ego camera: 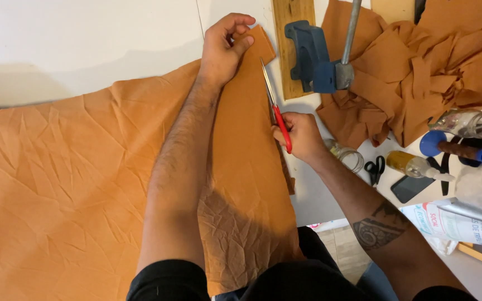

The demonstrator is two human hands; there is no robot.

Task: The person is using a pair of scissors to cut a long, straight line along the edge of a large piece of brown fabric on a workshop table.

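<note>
A large sheet of orange fabric (73,184) lies creased across the white table (57,39) and runs down to the person's lap, with a heap of cut orange scraps (419,67) well apart at the far right beside a blue clamp (311,56) on a wooden board (291,33). The left hand (227,47) reaches far forward and pinches the fabric's upper corner between fingers and thumb, while the right hand (299,136) is clenched around the red handles of the scissors (274,108), whose blades point away along the fabric's right edge. Bottles and small black scissors (374,169) lie near the right forearm
</note>
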